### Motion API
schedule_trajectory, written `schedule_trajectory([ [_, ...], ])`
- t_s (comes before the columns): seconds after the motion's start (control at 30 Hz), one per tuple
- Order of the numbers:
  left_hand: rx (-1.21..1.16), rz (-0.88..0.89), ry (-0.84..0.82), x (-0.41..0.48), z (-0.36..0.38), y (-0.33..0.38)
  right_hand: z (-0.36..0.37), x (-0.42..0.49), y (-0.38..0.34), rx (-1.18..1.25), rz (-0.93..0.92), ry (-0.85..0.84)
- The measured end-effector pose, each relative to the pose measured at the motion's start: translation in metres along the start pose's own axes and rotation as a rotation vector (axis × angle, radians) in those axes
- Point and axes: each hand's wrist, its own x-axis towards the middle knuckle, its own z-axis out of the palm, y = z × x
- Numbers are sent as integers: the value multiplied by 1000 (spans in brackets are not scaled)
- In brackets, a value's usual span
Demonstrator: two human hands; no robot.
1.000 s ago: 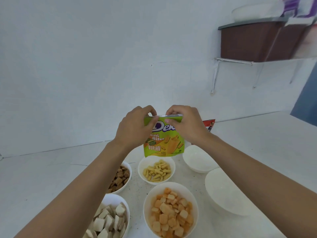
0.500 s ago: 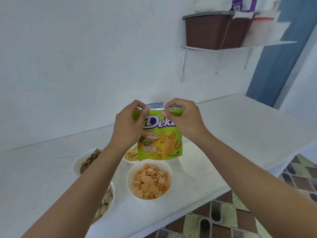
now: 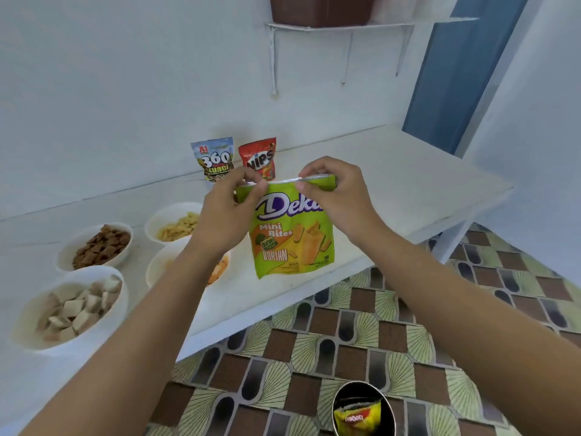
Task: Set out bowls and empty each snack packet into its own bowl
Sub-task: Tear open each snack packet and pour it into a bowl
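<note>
Here both hands, left (image 3: 224, 212) and right (image 3: 334, 196), pinch the top seal of a green "Deka Mini Bites Durian" packet (image 3: 292, 237) held above the white counter (image 3: 393, 196); behind stand "360 Kuaci" (image 3: 215, 158) and "Nips" (image 3: 258, 157) packets

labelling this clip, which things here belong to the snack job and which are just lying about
Job: green Deka packet, pinched by left hand and right hand; kuaci packet; Nips packet; filled bowls.
Lying about: floor bin with yellow wrapper; brown box.
</note>
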Motion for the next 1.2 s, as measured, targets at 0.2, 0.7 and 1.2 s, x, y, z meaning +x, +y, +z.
schedule_trajectory([
  [0.2, 16, -61, 8, -33, 96, 19, -90, -25, 59, -9, -13, -86],
  [0.7, 97, -347, -84, -142, 260, -7, -192, -124, 201, -52, 187, -259],
  [1.2, 107, -505, -178, -268, 367, -200, -145, -263, 402, -97, 321, -363],
])
